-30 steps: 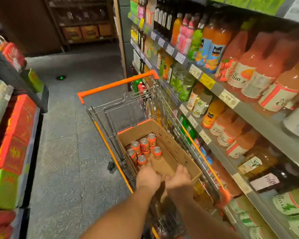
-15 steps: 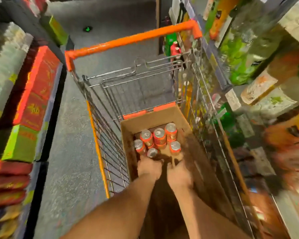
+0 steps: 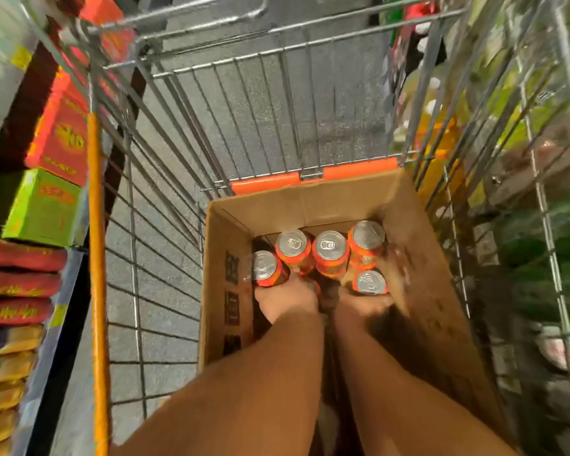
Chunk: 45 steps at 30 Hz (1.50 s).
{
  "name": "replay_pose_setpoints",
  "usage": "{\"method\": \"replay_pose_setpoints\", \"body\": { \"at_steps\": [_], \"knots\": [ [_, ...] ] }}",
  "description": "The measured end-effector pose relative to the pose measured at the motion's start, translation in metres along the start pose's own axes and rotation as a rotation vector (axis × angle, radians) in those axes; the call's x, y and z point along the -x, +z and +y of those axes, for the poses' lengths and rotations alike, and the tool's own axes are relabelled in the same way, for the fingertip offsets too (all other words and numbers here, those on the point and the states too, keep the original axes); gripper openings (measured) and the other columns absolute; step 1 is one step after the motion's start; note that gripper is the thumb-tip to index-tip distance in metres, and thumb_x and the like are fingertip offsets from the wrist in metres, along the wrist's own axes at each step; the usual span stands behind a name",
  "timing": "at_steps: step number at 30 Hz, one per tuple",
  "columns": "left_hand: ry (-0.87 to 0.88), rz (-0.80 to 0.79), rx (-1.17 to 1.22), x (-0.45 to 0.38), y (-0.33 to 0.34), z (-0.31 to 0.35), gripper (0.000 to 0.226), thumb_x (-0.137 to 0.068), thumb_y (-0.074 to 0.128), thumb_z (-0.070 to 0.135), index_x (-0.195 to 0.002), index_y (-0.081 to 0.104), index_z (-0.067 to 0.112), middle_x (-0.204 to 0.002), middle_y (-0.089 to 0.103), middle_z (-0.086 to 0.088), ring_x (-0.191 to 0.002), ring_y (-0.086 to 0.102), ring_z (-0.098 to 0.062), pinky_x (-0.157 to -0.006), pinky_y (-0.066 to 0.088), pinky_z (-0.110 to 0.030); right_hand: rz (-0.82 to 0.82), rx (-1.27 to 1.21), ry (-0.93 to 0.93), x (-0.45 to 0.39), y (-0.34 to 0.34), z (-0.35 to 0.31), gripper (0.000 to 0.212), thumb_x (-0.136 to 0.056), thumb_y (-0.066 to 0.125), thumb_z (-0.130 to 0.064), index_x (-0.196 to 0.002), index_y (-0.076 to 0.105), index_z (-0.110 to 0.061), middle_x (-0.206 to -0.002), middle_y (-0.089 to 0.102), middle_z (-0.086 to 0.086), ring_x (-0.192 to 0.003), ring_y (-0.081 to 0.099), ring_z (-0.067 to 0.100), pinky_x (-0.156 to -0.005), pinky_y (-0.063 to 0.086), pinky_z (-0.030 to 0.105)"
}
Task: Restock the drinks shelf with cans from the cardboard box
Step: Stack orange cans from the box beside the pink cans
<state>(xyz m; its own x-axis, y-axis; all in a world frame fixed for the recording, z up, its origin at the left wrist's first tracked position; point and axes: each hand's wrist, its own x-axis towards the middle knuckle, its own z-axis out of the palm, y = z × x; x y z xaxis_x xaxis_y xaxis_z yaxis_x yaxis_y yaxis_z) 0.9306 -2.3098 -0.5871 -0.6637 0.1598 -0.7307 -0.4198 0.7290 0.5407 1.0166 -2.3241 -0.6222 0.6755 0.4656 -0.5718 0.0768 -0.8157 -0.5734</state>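
Left hand (image 3: 285,299), right hand (image 3: 359,307): both low inside cardboard box (image 3: 441,291), lower centre of frame; fingers hidden among cans, grip state unclear. Orange cans (image 3: 329,255): upright cluster at box's far end, touching fingertips. Advice: grasp near-row cans by sides, lift straight up, avoid toppling neighbours.

Both hands down in cardboard box (image 3: 310,202) inside wire cart (image 3: 185,133). Left hand (image 3: 288,299) touching orange cans (image 3: 329,251), right hand (image 3: 362,306) by the nearest can (image 3: 371,282). Grip unclear.
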Motion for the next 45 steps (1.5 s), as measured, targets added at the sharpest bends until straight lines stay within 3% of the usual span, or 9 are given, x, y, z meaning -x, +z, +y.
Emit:
{"method": "replay_pose_setpoints", "body": {
  "at_steps": [2,5,11,16,25,29,33,39,45],
  "knots": [
    [-0.005,-0.011,-0.041,-0.004,0.003,-0.001,0.040,-0.083,0.080,0.023,-0.117,0.061,0.011,-0.112,0.066,-0.009,-0.110,0.067,-0.032,-0.092,0.058,-0.045,0.145,-0.057,-0.027,-0.002,0.014,0.000,0.051,-0.074,0.080,-0.036,-0.105,0.052,-0.007,-0.102,0.064,0.022,-0.094,0.064,0.037,-0.081,0.049,0.042],
    [0.035,0.190,-0.170,-0.003,0.001,0.000,0.068,-0.084,0.079,0.038,-0.135,0.047,0.004,-0.133,0.059,-0.015,-0.125,0.058,-0.034,-0.106,0.047,-0.038,0.161,0.040,0.001,-0.007,0.032,0.008,0.087,-0.072,0.072,-0.060,-0.129,0.043,-0.003,-0.123,0.056,0.028,-0.113,0.055,0.043,-0.097,0.039,0.048],
    [0.057,0.193,-0.150,0.006,-0.002,0.003,0.065,-0.093,0.071,0.034,-0.142,0.042,0.004,-0.140,0.055,-0.017,-0.131,0.053,-0.036,-0.107,0.041,-0.038,0.105,0.116,-0.012,-0.004,0.010,0.011,0.079,-0.060,0.077,-0.059,-0.114,0.045,-0.012,-0.113,0.063,0.024,-0.101,0.063,0.042,-0.087,0.050,0.052],
    [0.119,0.160,-0.139,0.017,-0.007,-0.008,0.067,-0.091,0.073,0.034,-0.141,0.038,0.005,-0.136,0.057,-0.020,-0.128,0.054,-0.038,-0.104,0.042,-0.039,-0.016,0.098,0.016,0.017,-0.022,0.013,0.075,-0.075,0.080,-0.044,-0.125,0.038,-0.006,-0.120,0.059,0.029,-0.109,0.059,0.046,-0.088,0.046,0.045],
    [0.254,0.002,-0.198,0.071,-0.034,-0.025,0.050,-0.085,0.077,0.038,-0.104,0.035,0.017,-0.111,0.065,-0.020,-0.108,0.062,-0.042,-0.091,0.049,-0.042,-0.192,0.060,-0.195,0.065,-0.072,0.017,0.045,-0.082,0.075,-0.027,-0.114,0.049,-0.010,-0.098,0.060,0.010,-0.089,0.061,0.031,-0.072,0.042,0.030],
    [0.433,-0.120,-0.283,0.095,-0.066,-0.004,0.046,-0.085,0.075,0.041,-0.102,0.039,0.018,-0.100,0.067,-0.009,-0.101,0.064,-0.036,-0.080,0.046,-0.035,-0.073,0.167,-0.233,0.098,-0.091,-0.003,0.053,-0.078,0.073,-0.049,-0.110,0.050,-0.013,-0.103,0.065,0.016,-0.098,0.065,0.038,-0.080,0.051,0.041],
    [0.618,-0.240,-0.382,0.118,-0.101,0.026,0.042,-0.084,0.074,0.043,-0.103,0.044,0.022,-0.098,0.067,-0.005,-0.100,0.065,-0.033,-0.082,0.048,-0.037,0.030,0.020,-0.449,0.134,-0.123,-0.031,0.053,-0.070,0.067,-0.050,-0.105,0.060,-0.011,-0.099,0.063,0.008,-0.096,0.065,0.032,-0.075,0.050,0.035],
    [0.911,-0.457,-0.438,0.156,-0.153,0.087,0.071,-0.080,0.076,0.049,-0.143,0.047,0.031,-0.125,0.069,-0.002,-0.118,0.063,-0.031,-0.097,0.050,-0.038,0.127,-0.078,-0.533,0.189,-0.182,-0.083,0.066,-0.073,0.079,-0.043,-0.127,0.051,-0.016,-0.117,0.056,0.006,-0.108,0.056,0.026,-0.092,0.045,0.035],
    [1.128,-0.680,-0.380,0.204,-0.218,0.155,0.048,-0.077,0.082,0.038,-0.116,0.055,0.028,-0.103,0.072,-0.002,-0.099,0.067,-0.028,-0.082,0.050,-0.036,0.488,-0.169,-0.600,0.288,-0.245,-0.114,0.032,-0.075,0.079,-0.024,-0.093,0.053,-0.023,-0.084,0.058,-0.002,-0.080,0.060,0.027,-0.066,0.043,0.033]
  ]
}}
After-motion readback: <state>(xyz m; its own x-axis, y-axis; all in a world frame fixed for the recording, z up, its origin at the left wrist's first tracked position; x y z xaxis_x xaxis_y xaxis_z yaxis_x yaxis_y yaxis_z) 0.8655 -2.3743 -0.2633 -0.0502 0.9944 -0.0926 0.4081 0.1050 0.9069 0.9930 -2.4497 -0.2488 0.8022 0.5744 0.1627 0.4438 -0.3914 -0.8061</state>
